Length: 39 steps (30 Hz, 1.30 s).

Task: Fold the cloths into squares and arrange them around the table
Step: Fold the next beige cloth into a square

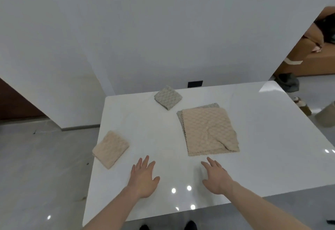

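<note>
Both the left hand (144,177) and right hand (215,179) hover flat-fingered and empty near the unfolded peach cloth (208,130) lying mid-table; it looks light and limp, best pinched at its near corners.

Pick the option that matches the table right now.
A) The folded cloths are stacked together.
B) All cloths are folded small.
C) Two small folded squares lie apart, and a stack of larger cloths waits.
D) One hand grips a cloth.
C: the beige folded square and grey folded square lie apart, the large stack lies spread, and the left hand and right hand hold nothing.
</note>
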### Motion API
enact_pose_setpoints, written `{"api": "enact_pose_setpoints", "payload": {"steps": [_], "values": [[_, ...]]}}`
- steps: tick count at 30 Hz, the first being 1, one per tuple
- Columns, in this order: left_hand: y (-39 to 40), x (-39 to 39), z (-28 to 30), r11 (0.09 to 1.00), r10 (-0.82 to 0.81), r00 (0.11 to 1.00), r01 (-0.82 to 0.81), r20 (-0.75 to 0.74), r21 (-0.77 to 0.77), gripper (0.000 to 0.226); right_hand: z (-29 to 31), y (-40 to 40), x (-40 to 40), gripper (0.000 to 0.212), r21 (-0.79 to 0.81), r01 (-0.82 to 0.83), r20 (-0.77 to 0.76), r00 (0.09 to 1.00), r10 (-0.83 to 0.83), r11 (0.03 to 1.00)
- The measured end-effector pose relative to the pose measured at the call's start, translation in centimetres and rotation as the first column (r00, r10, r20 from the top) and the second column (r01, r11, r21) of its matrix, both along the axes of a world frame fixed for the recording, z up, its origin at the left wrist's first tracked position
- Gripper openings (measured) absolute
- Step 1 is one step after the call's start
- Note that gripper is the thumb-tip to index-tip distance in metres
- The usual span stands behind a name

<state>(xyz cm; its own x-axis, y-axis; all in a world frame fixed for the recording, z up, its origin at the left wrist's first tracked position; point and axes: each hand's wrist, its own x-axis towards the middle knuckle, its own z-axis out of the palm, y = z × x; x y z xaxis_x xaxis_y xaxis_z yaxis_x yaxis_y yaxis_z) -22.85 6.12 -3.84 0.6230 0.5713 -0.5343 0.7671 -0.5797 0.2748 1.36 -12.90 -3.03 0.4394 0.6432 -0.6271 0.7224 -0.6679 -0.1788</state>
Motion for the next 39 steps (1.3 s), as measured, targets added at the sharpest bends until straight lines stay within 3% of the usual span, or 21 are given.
{"api": "enact_pose_setpoints", "payload": {"steps": [10, 18, 31, 39], "values": [[-3.6, 1.3, 0.5, 0.997, -0.07, 0.994, 0.072, 0.082, -0.016, 0.073, -0.1, -4.1, -0.7, 0.078, -0.01, 0.078, -0.026, 0.997, -0.078, 0.997], [-6.1, 2.5, 1.2, 0.993, -0.115, 0.991, 0.115, 0.069, 0.007, 0.075, 1.2, -5.2, 0.4, 0.079, 0.083, 0.127, -0.04, 0.991, -0.124, 0.988], [-10.8, 13.3, 0.7, 0.997, -0.022, 0.996, 0.016, 0.084, 0.072, 0.072, 0.8, -8.6, 12.6, 0.076, 0.16, -0.039, -0.003, 0.999, 0.04, 0.986], [-9.6, 19.2, -3.2, 0.994, -0.035, 0.977, 0.012, 0.212, 0.107, 0.059, -3.5, -6.7, 19.3, 0.068, 0.277, -0.046, -0.006, 0.999, 0.049, 0.96]]}}
